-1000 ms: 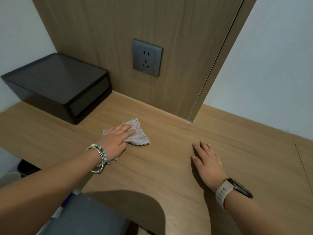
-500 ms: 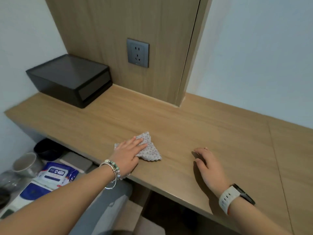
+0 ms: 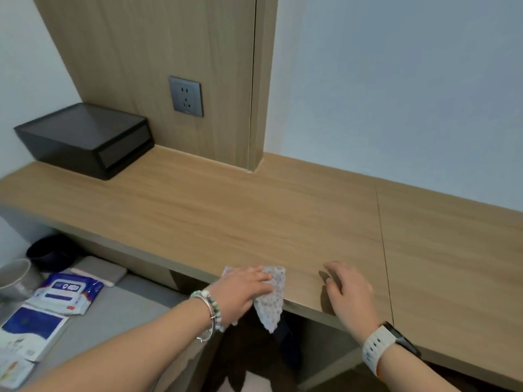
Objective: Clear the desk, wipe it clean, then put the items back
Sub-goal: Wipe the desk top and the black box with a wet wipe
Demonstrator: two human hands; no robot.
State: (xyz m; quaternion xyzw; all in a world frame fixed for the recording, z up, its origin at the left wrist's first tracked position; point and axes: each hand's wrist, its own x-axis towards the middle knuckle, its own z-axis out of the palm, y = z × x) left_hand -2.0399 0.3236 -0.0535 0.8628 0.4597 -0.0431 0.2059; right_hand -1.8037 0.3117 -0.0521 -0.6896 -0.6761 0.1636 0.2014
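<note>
Left grip point(image 3: 243, 290), head view: fingers straight and flat on one patterned cloth point(image 3: 273, 305), pressing it at the front edge of the table point(image 3: 254, 207); part of the cloth hangs over that edge. Beaded bracelets sit on the wrist. Right grip point(image 3: 351, 292) holds nothing, fingers loosely bent, resting on the table just beside the cloth; one white-strapped watch is on the wrist. One black box point(image 3: 85, 140) stands far left, near one wall socket point(image 3: 186, 96). One wipes pack point(image 3: 66, 290) lies below; its print is too small to read.
</note>
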